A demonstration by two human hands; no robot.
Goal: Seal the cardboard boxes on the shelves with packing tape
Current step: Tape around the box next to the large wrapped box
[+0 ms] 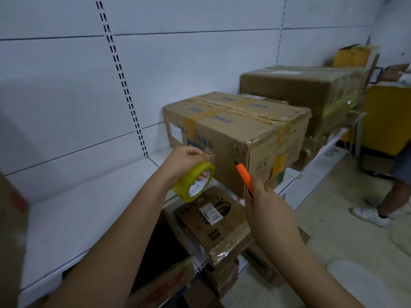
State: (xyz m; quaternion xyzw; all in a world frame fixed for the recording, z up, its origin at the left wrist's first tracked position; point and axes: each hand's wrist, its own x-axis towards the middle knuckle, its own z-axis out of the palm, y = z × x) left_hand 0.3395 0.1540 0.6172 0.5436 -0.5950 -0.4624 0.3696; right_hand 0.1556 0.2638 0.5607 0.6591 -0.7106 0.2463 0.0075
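A cardboard box (224,130) with blue print and tape strips on its top seam stands on the white shelf (89,207). My left hand (184,161) grips a yellow roll of packing tape (195,184), fingers through its core, close to the box's near face. A clear strip of tape runs from the roll toward the box's lower corner. My right hand (266,207) holds an orange utility knife (244,177), its tip pointing at the taped corner of the box.
A larger box (300,90) wrapped in clear tape stands behind, with a yellow box (353,56) beyond it. Smaller boxes (213,223) are stacked on the lower shelf below my hands. Another person's legs and white shoe (371,215) are on the floor at right.
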